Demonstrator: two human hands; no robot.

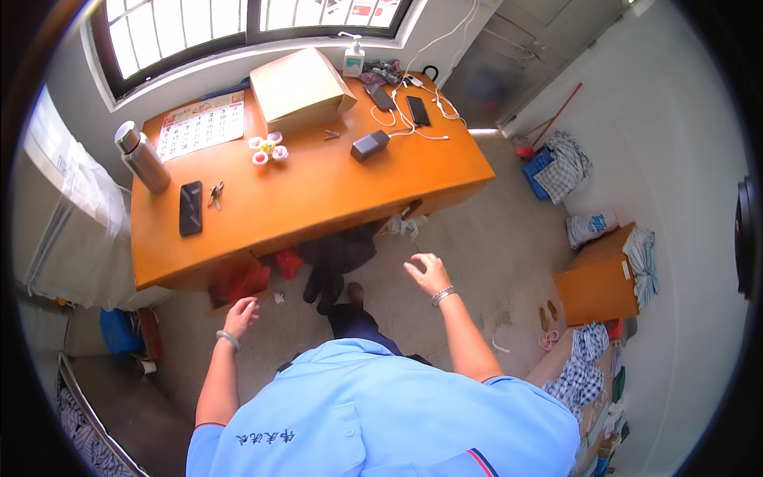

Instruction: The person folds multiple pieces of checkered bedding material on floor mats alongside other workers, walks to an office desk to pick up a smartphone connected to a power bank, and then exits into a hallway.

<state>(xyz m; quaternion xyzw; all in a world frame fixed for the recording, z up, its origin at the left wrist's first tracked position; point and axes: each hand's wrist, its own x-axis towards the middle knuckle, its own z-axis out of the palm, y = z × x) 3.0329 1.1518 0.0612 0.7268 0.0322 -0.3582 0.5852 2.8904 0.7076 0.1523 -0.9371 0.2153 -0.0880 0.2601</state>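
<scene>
My left hand (240, 316) hovers below the front edge of the wooden desk (318, 205), its fingers loosely bent and nothing visible in them. A pale bangle circles that wrist. Farther right, my right hand (429, 274) hangs over the floor in front of the desk, thumb and fingers apart, holding nothing that I can see; a metal bracelet is on its wrist. Neither hand touches the desk. On the desk's left part lie a black phone (191, 208) and keys (215, 195), beside a steel flask (143, 157). Small cups with colourful contents (268, 149) stand near the middle.
A cardboard box (298, 83), a calendar sheet (203, 126), a pump bottle (354, 60), a dark charger block (369, 146), another phone (417, 110) and white cables are on the desk. Red bags (242, 280) sit beneath it. A wooden cabinet (600, 278) stands at right.
</scene>
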